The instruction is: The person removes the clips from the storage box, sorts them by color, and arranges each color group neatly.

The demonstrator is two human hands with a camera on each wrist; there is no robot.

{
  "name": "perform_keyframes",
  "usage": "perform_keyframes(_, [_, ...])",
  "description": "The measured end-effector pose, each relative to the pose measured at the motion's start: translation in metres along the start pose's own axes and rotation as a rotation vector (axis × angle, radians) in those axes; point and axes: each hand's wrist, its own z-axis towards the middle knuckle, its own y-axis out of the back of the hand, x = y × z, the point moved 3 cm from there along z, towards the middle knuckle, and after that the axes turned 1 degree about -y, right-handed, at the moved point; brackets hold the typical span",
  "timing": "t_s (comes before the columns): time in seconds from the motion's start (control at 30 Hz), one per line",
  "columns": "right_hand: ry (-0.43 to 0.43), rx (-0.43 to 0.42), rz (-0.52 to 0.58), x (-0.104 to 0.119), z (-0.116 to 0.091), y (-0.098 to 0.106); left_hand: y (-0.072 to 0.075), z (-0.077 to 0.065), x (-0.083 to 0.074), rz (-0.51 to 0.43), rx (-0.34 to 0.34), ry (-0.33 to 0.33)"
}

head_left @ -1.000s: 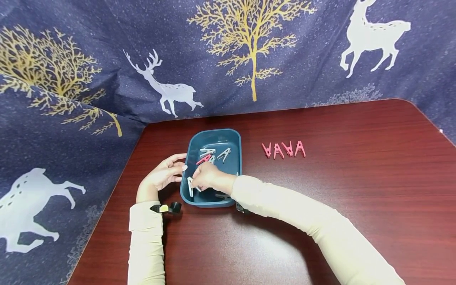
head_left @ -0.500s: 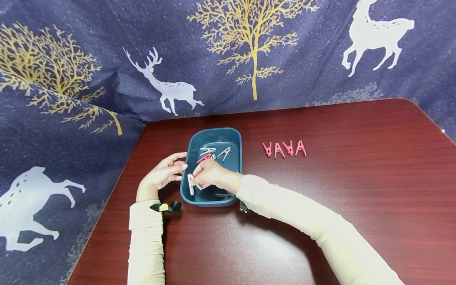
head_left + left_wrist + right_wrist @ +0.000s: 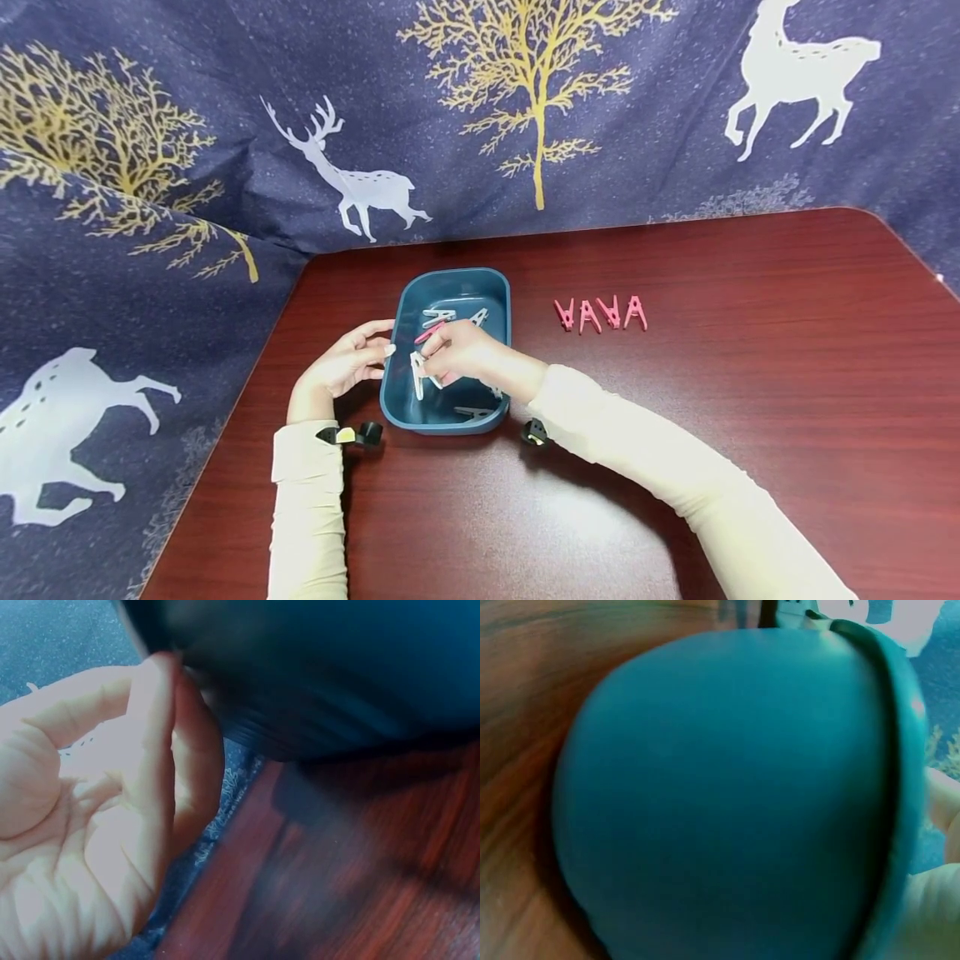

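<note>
A blue plastic bin [image 3: 442,428] stands on the table, loose clothespins inside it. My left hand [image 3: 345,367] holds the bin's left side, fingertips at the rim; the left wrist view shows bent fingers meeting the bin's edge. Inside the bin, my right hand [image 3: 461,352] pinches a white clothespin [image 3: 417,379], its legs pointing down. A pink clothespin [image 3: 429,332] and a white clothespin [image 3: 439,314] lie just beyond this hand. Near the front wall lies a grey clothespin [image 3: 472,412]. In the right wrist view the bin's outer wall [image 3: 727,787] hides the fingertips.
Several pink clothespins [image 3: 611,313] lie in a row on the reddish-brown table [image 3: 720,333], right of the bin. A dark blue cloth [image 3: 480,183] with deer and trees hangs behind the table. Black camera straps sit at both wrists.
My right hand has moved up and to the right inside the bin, carrying the white clothespin away from the left wall. The left hand stays at the rim.
</note>
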Motion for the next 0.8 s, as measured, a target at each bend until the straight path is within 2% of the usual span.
perform_keyframes(0.23, [0.082, -0.002, 0.021, 0.004, -0.017, 0.015, 0.0, -0.001, 0.0, -0.005, 0.001, -0.002])
perform_keyframes(0.53, [0.157, -0.044, 0.046, 0.001, -0.036, 0.035, 0.003, 0.001, 0.003, 0.017, 0.003, 0.002])
perform_keyframes(0.8, [0.188, -0.091, 0.079, -0.007, -0.049, 0.053, 0.002, 0.0, 0.001, 0.001, 0.007, -0.008])
